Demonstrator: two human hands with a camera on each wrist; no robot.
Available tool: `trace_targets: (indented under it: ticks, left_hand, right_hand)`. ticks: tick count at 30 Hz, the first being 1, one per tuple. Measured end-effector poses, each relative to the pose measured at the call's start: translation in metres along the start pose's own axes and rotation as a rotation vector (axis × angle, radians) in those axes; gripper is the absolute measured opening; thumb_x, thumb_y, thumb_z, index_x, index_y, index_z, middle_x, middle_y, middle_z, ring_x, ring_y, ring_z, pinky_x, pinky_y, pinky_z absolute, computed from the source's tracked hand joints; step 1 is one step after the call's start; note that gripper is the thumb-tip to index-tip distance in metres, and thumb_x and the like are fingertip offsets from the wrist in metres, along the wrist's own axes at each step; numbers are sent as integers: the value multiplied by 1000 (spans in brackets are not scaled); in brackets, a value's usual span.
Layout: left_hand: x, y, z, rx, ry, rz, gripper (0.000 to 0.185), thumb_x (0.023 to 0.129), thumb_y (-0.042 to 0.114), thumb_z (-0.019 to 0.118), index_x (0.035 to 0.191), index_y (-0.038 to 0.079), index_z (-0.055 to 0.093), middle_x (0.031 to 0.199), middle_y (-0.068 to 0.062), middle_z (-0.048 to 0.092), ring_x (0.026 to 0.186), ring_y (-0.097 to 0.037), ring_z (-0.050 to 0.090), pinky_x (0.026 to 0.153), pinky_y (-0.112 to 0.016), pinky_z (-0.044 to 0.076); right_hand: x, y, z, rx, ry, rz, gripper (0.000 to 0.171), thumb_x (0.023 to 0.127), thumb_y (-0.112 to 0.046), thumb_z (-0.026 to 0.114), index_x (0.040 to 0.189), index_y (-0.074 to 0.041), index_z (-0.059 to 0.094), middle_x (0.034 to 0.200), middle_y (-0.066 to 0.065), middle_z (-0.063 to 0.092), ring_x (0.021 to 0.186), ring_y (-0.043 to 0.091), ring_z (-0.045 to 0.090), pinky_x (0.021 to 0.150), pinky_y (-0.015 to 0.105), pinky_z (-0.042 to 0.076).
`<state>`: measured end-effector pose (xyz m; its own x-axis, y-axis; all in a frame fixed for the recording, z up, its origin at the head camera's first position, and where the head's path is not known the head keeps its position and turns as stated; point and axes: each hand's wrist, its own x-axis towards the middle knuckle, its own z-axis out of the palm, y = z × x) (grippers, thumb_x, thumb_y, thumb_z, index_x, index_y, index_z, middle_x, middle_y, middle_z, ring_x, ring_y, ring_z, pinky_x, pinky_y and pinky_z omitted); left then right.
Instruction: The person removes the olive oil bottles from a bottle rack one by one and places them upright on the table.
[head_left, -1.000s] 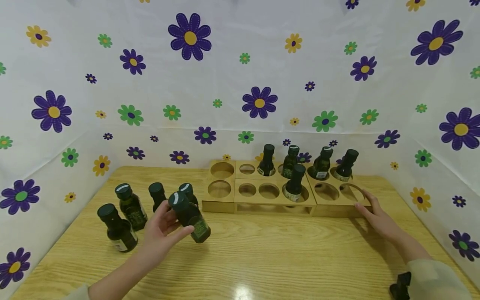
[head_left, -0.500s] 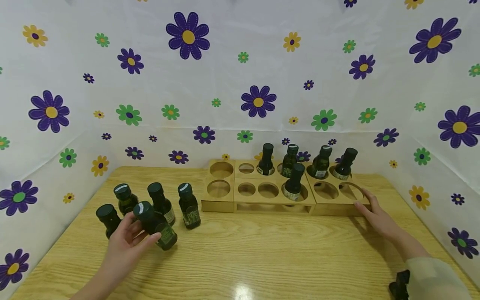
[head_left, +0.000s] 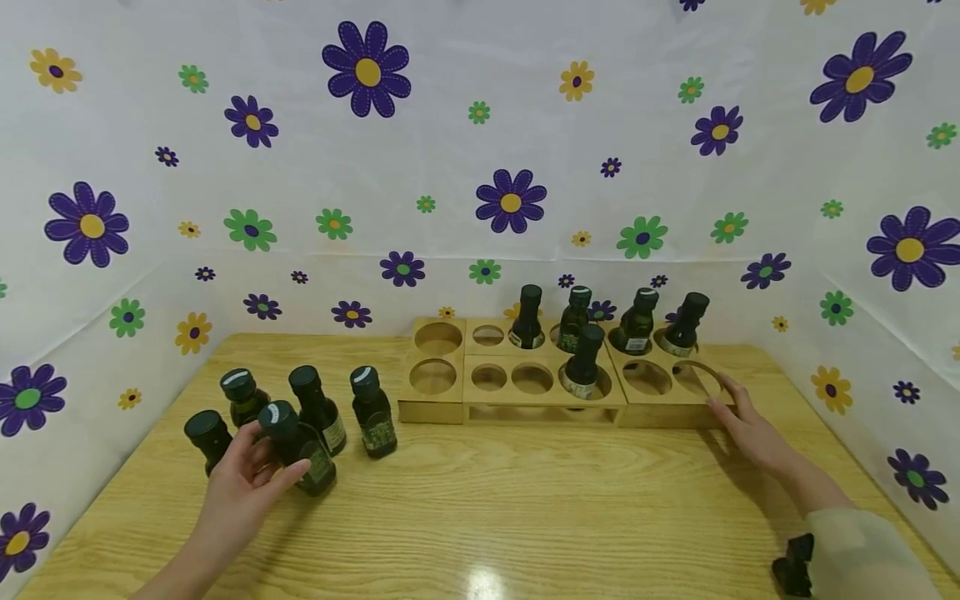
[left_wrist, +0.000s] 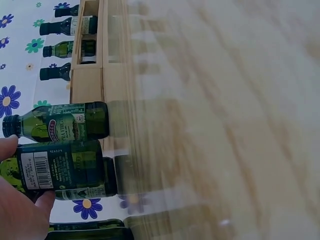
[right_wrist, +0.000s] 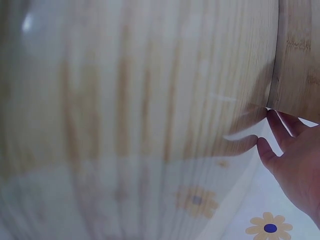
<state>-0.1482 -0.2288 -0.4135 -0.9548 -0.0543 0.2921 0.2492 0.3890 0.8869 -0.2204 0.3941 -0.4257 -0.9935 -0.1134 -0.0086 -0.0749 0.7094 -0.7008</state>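
While your left hand (head_left: 238,477) grips a square dark-green glass bottle (head_left: 307,448), straighten its tilt. Your right hand (head_left: 753,429) touches the tan wooden rack (head_left: 431,412).

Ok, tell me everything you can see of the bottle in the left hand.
The bottle is dark green and looks like glass, its dark cap marked with a pale strip. The head view shows a green label, the left wrist view a white barcode patch. It leans slightly, gripped between fingers and thumb of the left hand, beside other loose bottles, left of the wooden rack. Whether its base touches the table I can't tell.
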Motion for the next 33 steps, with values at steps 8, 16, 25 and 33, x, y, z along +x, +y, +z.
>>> trace_targets:
  ticks: [8,16,25,33]
  left_hand:
    - [2,-3,-1,6,-17,-63,55,91,11,70,134,-1,37,130,-32,52,102,15,49,82,-9,45]
    - [3,-9,-1,23,-31,-84,57,92,10,68,137,-2,35,131,-32,51,102,18,47,82,-6,43]
    - [5,-6,-4,45,-76,-166,66,95,19,66,143,-2,26,137,-32,47,100,18,45,82,-4,40]
    - [4,1,-6,54,-93,-193,79,93,19,68,149,-1,17,148,-31,29,136,-44,31,104,-33,35]
  right_hand:
    - [1,2,0,0,7,-5,68,108,-35,27,151,2,-9,147,44,-2,124,65,23,95,74,22]
    - [0,1,0,7,11,-19,68,108,-35,28,151,3,-8,147,44,-1,124,65,24,95,74,22]
    - [1,-1,0,9,21,-24,69,108,-36,28,151,4,-7,147,44,-1,124,65,24,96,74,22]
    - [1,2,2,-13,41,-30,68,108,-35,29,151,4,-6,147,44,2,123,64,27,95,73,25]
